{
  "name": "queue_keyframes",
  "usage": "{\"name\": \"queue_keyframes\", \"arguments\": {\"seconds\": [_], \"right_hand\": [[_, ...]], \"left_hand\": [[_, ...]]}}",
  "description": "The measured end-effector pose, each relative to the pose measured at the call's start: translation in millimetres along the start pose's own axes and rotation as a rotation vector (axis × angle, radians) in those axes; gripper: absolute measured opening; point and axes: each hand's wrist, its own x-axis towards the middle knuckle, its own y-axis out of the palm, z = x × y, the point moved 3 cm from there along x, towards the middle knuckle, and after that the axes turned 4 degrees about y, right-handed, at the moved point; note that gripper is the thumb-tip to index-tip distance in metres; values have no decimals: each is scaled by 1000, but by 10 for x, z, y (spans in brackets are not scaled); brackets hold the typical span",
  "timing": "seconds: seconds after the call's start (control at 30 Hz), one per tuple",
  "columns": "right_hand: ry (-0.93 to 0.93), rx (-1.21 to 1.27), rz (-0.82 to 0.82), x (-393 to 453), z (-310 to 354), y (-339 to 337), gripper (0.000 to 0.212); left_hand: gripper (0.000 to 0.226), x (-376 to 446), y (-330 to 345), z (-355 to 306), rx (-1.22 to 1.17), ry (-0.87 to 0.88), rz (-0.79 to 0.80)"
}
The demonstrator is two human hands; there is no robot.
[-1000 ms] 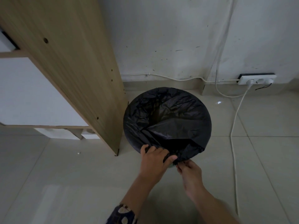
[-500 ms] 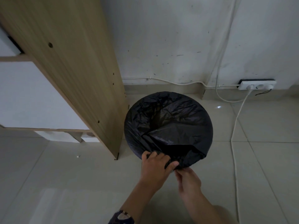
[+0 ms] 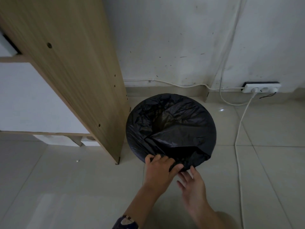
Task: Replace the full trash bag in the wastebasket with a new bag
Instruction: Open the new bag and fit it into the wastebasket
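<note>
Head view: bag [image 3: 171, 129] edge is still gripped by left hand [image 3: 160, 171] — right hand [image 3: 192, 184] has let go, fingers spread; rim nearly dressed.

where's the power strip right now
In the head view the white power strip lies at the far right, on the floor against the wall, beyond and to the right of the black trash bag; a white cord runs from it toward the camera.

crinkled glossy plastic bag [image 3: 181, 129], matt wood panel [image 3: 74, 71]
</note>
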Motion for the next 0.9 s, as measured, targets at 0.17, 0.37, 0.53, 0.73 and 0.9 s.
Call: {"name": "queue_keyframes", "arguments": {"seconds": [0.17, 0.37, 0.53, 0.73, 0.9], "right_hand": [[32, 33, 103, 2, 98, 58, 33], [44, 146, 100, -46, 165, 117, 31], [35, 180, 108, -62, 106, 61, 33], [20, 25, 74, -135, 173, 51, 33], [-185, -477, -167, -65, 318, -9, 35]], "left_hand": [[48, -9, 31, -15, -18, -4, 8], [60, 24, 41, -26, -2, -7, 2], [48, 24, 51, -43, 28, 2, 16], [47, 4, 14, -47, -6, 9, 76], [63, 28, -63, -55, -130, -48, 173]]}}
